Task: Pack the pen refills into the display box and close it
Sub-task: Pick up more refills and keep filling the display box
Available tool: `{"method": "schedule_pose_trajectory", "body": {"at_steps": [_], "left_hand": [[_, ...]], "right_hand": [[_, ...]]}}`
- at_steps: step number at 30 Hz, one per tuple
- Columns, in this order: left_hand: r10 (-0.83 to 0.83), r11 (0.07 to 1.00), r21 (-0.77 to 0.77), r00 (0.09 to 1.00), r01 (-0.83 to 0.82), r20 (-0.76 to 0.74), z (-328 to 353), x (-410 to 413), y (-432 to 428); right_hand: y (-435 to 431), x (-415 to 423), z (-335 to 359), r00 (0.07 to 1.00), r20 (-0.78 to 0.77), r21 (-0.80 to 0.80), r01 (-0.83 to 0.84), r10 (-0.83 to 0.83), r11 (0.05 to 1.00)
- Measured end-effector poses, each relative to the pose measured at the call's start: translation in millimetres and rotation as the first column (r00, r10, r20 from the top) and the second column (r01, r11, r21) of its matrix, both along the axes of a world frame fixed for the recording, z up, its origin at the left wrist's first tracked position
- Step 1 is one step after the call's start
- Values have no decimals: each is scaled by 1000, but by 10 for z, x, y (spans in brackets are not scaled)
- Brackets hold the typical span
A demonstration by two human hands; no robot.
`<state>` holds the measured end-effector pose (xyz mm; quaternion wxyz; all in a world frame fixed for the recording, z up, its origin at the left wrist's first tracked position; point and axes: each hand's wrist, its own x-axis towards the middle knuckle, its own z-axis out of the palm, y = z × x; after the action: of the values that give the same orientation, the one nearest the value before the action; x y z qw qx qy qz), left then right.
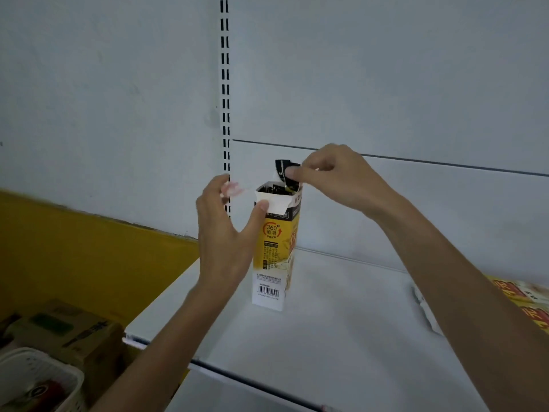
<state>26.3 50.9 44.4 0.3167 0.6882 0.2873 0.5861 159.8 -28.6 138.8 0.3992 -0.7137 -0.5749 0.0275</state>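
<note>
1. Standing upright on the white shelf [341, 337], the yellow, black and white display box [274, 251] sits just below the middle of the view. Its barcode faces the camera and its top is open.
2. Dark pen refills [274, 189] show inside the mouth of the box, just under the rim.
3. The left hand [221, 233] is at 9 o'clock of the box. Its thumb lies straight against the white front flap [274, 203], which is folded down over the top edge. The other fingers are spread wide and blurred; they seem to hover clear of the box's side.
4. The right hand [341, 179] reaches in from 3 o'clock and pinches the black top flap [282, 169] between thumb and forefinger. The flap stands raised at 12 o'clock above the opening.
5. Yellow packets [523, 298] lie on the shelf at 4 o'clock, at the frame edge.
6. A white basket [68, 379] fills the 8 o'clock corner, with a brown carton [74, 331] just above it.
7. A slotted upright [225, 84] runs up the wall at 12 o'clock.
</note>
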Motion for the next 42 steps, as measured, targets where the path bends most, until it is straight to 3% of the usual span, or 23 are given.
{"method": "schedule_pose_trajectory", "body": {"at_steps": [3,5,9,12,15,19,23,28,32,39,40,42], "left_hand": [[-76,991,-105,993,85,87,-167,9,-183],[-166,973,-160,986,168,25,-235,49,-271],[-163,982,-119,979,149,-123,-259,93,-299],[-168,985,-62,970,160,-173,-254,96,-238],[-197,980,-58,961,189,-196,-247,99,-186],[-254,967,-71,950,245,-183,-253,82,-135],[-296,955,-22,937,297,-184,-235,46,-112],[-429,903,-37,892,428,-141,-198,-11,-103],[-468,877,10,859,480,-206,-165,14,-141],[-544,839,-40,833,543,-107,68,49,-143],[-564,826,-69,820,560,-96,79,55,-137],[-591,805,-104,803,584,-69,66,72,-131]], "right_hand": [[13,-27,-46,991,133,31,3,-7,1000],[39,-46,-115,982,184,17,30,-33,999],[28,-80,-129,990,139,-75,44,-33,996],[-37,-171,-120,1000,-7,-185,20,-22,982],[-83,-205,-72,1000,5,-226,21,-21,974],[-136,-173,-95,999,-50,18,-9,10,1000],[-155,-160,-290,993,-86,-25,-85,83,996],[-296,37,-405,897,-356,307,-153,262,939],[-327,12,-606,848,-386,325,-243,363,914],[-309,-116,-655,792,-502,409,-137,348,902],[-286,-106,-645,764,-559,414,-79,322,907],[-241,-52,-612,618,-717,393,-23,322,919]]}}
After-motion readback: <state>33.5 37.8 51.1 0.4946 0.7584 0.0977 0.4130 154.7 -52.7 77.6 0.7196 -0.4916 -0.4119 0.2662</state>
